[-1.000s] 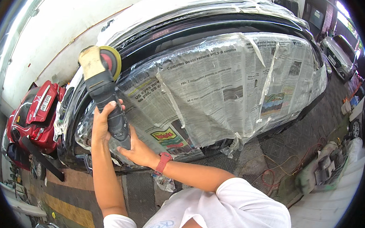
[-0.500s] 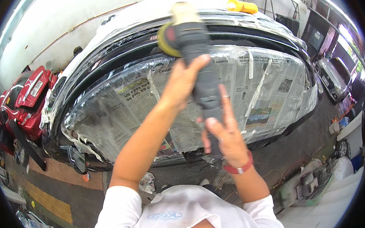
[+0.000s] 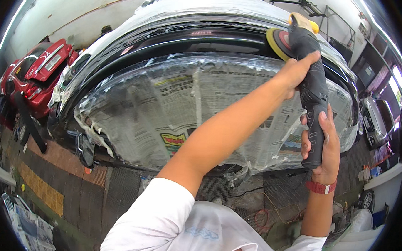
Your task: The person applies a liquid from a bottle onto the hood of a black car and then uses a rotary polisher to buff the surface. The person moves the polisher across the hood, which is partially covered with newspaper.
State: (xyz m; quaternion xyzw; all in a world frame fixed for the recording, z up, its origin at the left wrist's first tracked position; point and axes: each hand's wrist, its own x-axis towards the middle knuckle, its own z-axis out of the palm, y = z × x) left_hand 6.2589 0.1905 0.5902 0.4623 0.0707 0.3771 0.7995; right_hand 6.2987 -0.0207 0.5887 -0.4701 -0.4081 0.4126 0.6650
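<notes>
I hold a black power polisher over the right part of a car's side. My left hand is closed round its body just behind the head. My right hand wraps the rear handle, and a red wristwatch sits on that wrist. The round pad with a yellow-green edge is tilted against the glossy black roof edge. Newspaper under clear plastic covers the windows below. A yellow bottle on the roof is mostly hidden behind the polisher head.
White sheeting covers the roof. A side mirror juts out at the left. A red car with its rear raised stands at far left, a silver car at far right. Cords lie on the floor behind my right arm.
Both hands have carried the polisher to the right along the black roof edge. My left arm now reaches across the newspaper. The polisher head now covers most of the yellow bottle.
</notes>
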